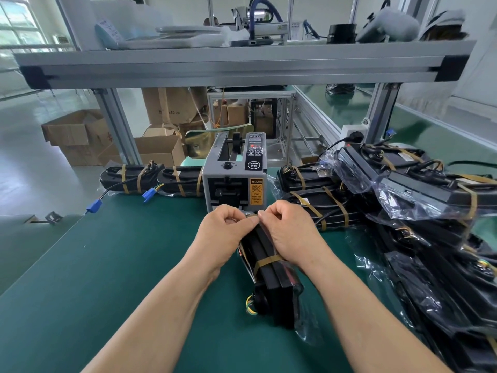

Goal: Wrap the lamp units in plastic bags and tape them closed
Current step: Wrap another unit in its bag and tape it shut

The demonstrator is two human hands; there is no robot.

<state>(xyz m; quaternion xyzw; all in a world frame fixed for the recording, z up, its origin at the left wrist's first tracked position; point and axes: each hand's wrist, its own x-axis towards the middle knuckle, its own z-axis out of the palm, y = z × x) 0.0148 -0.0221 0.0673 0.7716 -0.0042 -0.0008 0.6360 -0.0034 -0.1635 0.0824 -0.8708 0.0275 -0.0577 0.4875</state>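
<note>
Brown tape (251,216) pinched by left hand (223,230) and right hand (287,231) at lamp (271,281) end, beside the dispenser (234,179), likely to seal the bag (304,329).

From my end this reads as a factory packing stn: bench w/ green mat (107,265), aluminium-profile frame (242,65) carrying a cluttered shelf overhead, auto tape dispenser (234,179) mid-bench, bagged lamp units (430,195) piled at right, and cardboard cartons (78,135) on a glossy floor (29,122) behind.
</note>
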